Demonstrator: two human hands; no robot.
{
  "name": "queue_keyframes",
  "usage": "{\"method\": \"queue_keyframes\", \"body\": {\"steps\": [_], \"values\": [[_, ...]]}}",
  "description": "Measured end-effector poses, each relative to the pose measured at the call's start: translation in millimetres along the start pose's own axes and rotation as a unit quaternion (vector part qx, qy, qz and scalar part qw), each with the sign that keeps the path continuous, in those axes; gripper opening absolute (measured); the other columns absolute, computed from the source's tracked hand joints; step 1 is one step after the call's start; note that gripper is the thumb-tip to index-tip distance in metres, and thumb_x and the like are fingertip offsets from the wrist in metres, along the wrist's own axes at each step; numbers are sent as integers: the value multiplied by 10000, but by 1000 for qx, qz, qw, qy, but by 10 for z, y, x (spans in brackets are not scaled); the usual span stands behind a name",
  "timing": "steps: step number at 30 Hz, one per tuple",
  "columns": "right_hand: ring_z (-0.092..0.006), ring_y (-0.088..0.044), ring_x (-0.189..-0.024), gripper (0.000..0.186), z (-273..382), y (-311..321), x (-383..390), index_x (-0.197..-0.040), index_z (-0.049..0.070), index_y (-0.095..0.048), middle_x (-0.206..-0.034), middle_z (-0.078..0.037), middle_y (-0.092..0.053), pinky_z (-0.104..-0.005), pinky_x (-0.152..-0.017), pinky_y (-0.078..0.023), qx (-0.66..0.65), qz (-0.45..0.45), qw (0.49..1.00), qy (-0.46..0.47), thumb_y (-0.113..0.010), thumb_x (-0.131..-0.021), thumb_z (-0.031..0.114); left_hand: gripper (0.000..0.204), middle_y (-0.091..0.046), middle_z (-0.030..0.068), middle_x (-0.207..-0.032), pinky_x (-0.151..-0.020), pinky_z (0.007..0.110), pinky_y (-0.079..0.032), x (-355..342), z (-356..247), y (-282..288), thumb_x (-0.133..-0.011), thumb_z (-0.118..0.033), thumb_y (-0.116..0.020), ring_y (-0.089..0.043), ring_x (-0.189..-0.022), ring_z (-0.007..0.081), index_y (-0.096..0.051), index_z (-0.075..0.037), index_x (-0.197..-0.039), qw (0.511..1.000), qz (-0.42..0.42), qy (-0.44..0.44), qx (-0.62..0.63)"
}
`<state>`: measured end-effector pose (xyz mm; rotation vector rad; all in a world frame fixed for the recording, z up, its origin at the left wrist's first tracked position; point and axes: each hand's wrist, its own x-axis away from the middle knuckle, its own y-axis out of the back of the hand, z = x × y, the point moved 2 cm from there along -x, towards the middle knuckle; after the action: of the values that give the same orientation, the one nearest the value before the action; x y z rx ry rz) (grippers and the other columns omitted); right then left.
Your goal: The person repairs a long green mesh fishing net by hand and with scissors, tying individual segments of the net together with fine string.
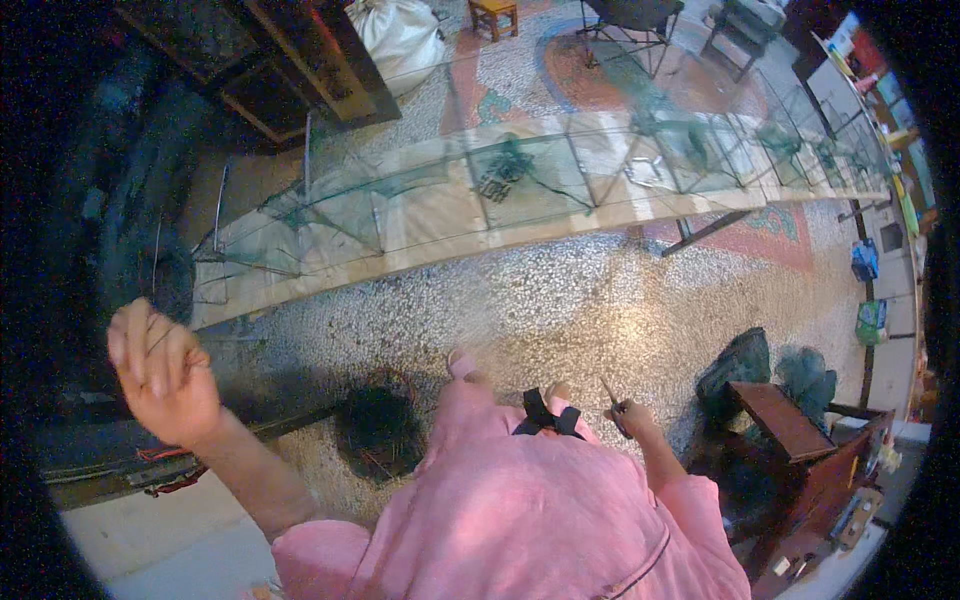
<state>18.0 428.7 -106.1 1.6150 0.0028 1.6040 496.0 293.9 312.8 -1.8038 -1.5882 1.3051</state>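
My left hand (165,375) is raised at the far left, its fingers curled inward and pressed together. Whatever they may pinch is too small to make out. Low by my right side, my right hand (641,422) grips a pair of scissors (617,409), blades directed away from me. Across the view in front of me stretches a long, see-through green net cage (540,172) with thin square wire frames. It lies along a narrow pale bench (440,250), and a bunch of darker netting (508,165) shows near its middle.
A dark net bundle (380,425) sits on the pebbled floor (540,300) by my left leg. Right of me are more dark netting (735,370) and a brown wooden piece of furniture (785,420). Beyond the bench stand a white sack (398,45), a small wooden stool (494,15) and a dark chair (632,20).
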Motion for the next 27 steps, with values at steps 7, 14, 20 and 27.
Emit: {"method": "queue_keyframes", "body": {"steps": [7, 14, 20, 27], "values": [[-342, -558, -825, 498, -1463, -397, -3, -892, 29, -571, -865, -199, -585, -389, -727, -431, -145, -84, 985, 27, -625, -639, 455, 174, -374, 41, -530, -383, 236, -307, 259, 1613, -739, -809, -107, -399, -338, -384, 117, -398, -63, -640, 987, 11, 141, 73], [-363, -561, -780, 461, -3223, -1198, 387, -817, -14, -593, -792, -213, -587, -402, -683, -440, -199, -149, 951, -185, -642, -625, 402, 307, -363, 34, -506, -361, 241, -329, 917, 3254, -1014, -824, -233, -385, -345, -373, 113, -393, -65, -567, 894, 111, 435, -14], [-365, -565, -772, 435, -3605, -1772, 937, -831, -20, -589, -791, -222, -586, -400, -669, -444, -330, -162, 896, -251, -622, -654, 375, 301, -363, 37, -510, -372, 240, -320, 1124, 4432, -1458, -818, -244, -410, -343, -397, 117, -409, -60, -579, 812, 175, 557, 12], [-307, -572, -806, 397, -3355, -1855, 981, -952, 82, -585, -867, -162, -596, -372, -706, -445, -425, -175, 833, -308, -596, -666, 357, 291, -333, 32, -513, -323, 222, -299, 1195, 5737, -2037, -825, -206, -388, -303, -380, 103, -357, -75, -567, 754, 216, 621, 10]]}}
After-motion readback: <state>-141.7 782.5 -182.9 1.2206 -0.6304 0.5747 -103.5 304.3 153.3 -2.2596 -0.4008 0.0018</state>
